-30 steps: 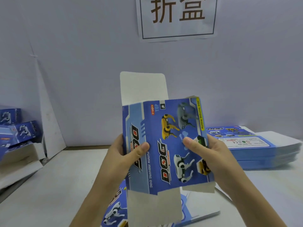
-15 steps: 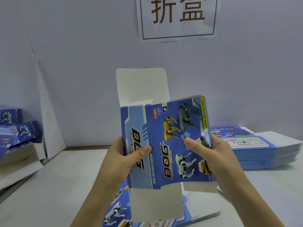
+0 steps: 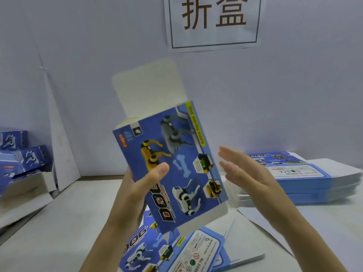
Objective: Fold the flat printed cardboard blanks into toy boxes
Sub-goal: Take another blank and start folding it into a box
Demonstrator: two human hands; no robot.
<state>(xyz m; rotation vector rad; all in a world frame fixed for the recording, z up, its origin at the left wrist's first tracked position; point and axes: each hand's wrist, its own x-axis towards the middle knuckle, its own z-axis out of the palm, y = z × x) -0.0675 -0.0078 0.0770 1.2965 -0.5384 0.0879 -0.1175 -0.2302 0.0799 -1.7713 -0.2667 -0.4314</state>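
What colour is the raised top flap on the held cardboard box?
Plain white top flap above the blue printed box; head view.

A packing workstation: a stack of flat blanks point(image 3: 306, 183) right of the hands, folded boxes point(image 3: 21, 154) left, a paper sign point(image 3: 214, 22) on the wall above

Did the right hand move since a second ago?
Yes. The right hand let go of the box and slid right, toward the stack of flat blanks. It is now held open.
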